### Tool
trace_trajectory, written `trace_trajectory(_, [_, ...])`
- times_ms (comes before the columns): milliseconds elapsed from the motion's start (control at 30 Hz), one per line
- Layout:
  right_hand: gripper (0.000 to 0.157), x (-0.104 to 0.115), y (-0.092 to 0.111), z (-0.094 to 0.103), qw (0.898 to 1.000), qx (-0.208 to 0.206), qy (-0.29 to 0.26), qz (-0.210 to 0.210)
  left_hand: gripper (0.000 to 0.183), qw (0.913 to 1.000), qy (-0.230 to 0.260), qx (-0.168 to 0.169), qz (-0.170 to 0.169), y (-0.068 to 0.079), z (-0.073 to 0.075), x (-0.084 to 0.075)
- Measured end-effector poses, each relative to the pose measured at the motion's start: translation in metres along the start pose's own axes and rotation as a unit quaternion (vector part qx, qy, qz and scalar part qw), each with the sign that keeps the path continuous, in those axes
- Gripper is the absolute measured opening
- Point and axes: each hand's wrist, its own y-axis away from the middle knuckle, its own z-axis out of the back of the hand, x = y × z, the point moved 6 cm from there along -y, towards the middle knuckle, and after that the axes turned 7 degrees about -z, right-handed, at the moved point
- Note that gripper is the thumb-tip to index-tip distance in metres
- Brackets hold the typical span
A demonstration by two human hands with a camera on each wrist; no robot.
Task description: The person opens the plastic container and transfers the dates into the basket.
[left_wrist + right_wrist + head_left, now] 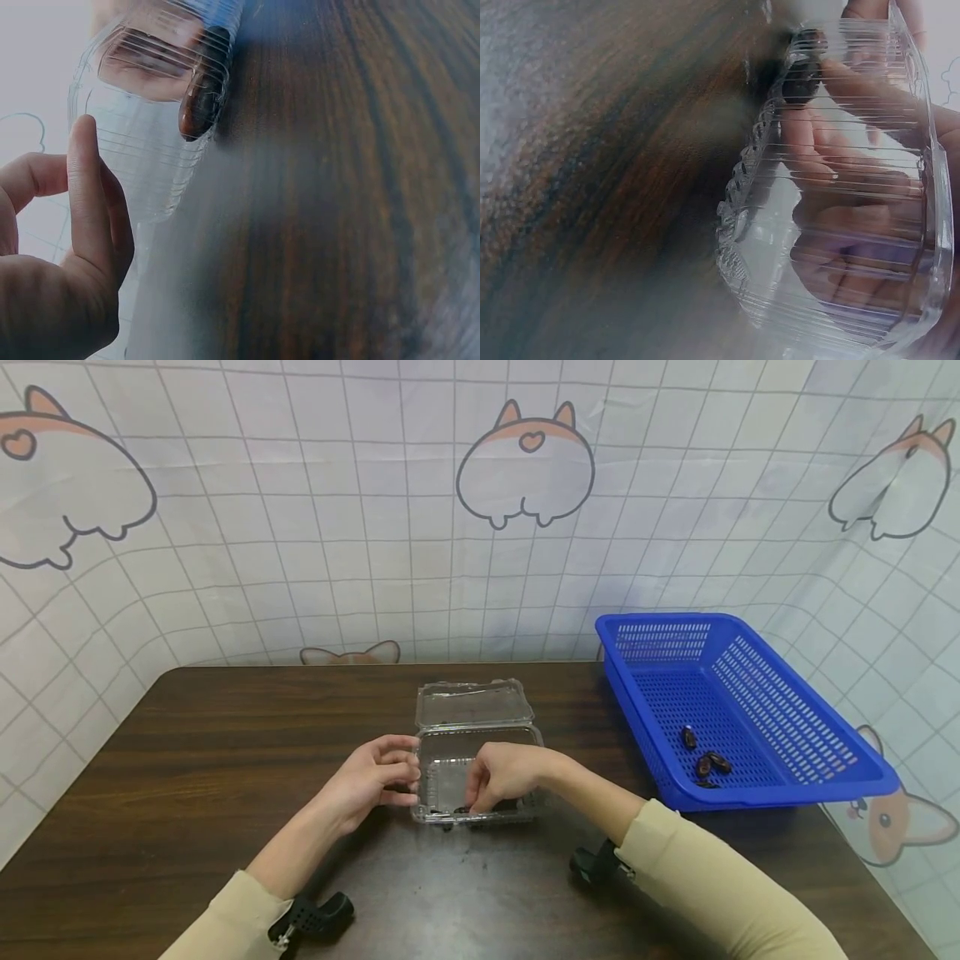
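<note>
A clear plastic clamshell box [446,777] sits on the table, its lid [474,704] folded back behind it. My left hand [381,772] steadies the box's left side with straight, spread fingers. Over the box's right wall reaches my right hand [512,770]. Its thumb and fingertips pinch a dark brown, glossy date [461,811] low by the near wall. Through the ribbed plastic, the left wrist view shows a dark date [204,86] lying along the box's base. In the right wrist view, fingertips meet a dark date [802,79] behind the clear wall.
A blue perforated basket [787,797] stands at the table's right side with several dark dates [688,737] on its floor. The dark wood table [187,760] ends at a back edge against a white gridded cloth [360,543] printed with cartoon dogs.
</note>
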Motion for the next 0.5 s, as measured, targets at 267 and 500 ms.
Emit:
trace_trajectory(267, [0.009,-0.0019,0.0001,-0.0014,1.000,0.003,0.006,-0.005,0.056,1.0000,0.004,-0.004,-0.001,0.0011,-0.0001,0.0004])
trace_trajectory(500, [0.014,0.0005,0.0019,-0.0009,1.000,-0.005,0.019,-0.009,0.056,1.0000,0.002,-0.004,-0.002,0.0014,0.0008,-0.0003])
